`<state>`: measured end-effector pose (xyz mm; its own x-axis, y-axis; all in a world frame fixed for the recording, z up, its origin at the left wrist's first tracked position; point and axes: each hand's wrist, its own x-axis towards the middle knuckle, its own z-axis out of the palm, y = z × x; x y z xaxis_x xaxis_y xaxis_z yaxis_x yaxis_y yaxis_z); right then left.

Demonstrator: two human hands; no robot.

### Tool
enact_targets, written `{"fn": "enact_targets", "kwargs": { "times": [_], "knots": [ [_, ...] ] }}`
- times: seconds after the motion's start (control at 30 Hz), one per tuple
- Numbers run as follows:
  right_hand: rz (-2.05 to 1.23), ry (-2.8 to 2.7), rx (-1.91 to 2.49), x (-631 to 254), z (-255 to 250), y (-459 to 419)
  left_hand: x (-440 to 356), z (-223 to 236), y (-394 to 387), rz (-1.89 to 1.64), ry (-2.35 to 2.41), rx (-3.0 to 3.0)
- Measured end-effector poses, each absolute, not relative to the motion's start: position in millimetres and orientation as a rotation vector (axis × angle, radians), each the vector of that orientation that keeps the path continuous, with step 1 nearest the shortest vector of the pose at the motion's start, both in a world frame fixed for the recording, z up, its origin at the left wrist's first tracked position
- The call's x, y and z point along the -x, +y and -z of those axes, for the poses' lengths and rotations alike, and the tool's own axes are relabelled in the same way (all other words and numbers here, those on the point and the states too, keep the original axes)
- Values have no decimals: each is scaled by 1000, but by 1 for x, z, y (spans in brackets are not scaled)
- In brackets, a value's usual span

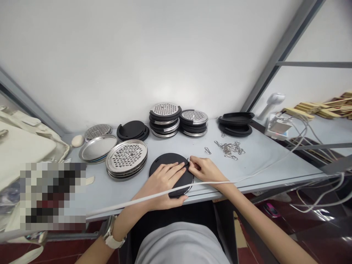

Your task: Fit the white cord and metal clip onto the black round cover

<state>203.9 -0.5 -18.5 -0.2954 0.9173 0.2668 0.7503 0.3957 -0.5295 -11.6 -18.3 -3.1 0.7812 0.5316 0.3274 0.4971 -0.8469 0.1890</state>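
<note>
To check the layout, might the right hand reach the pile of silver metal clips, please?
Probably yes, after leaving the round black disc: nothing visible separates the right hand from the clip pile.

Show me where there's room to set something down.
The table is bare right of the clips, short of the white cable; a narrow strip lies free between the disc and tallest stack. The graters crowd the left; the left hand and right hand crowd the disc.

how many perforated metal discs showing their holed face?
4 visible: rear-left disc, partly covered; front-left disc; rear-center disc, highest up; right-hand disc, just right of that one. More may be hidden underneath.
</note>
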Motion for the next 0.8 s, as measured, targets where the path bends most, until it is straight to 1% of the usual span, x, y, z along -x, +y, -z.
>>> {"fn": "enact_targets", "kwargs": {
  "times": [0.67, 0.8],
  "knots": [
    [-482, -2094, 1401, -203, 22, 1, 12, 4, -18, -535, 862, -2913],
    [-446, -2128, 1415, -203, 21, 1, 12, 3, -18, -515, 864, -2917]
  ]
}}
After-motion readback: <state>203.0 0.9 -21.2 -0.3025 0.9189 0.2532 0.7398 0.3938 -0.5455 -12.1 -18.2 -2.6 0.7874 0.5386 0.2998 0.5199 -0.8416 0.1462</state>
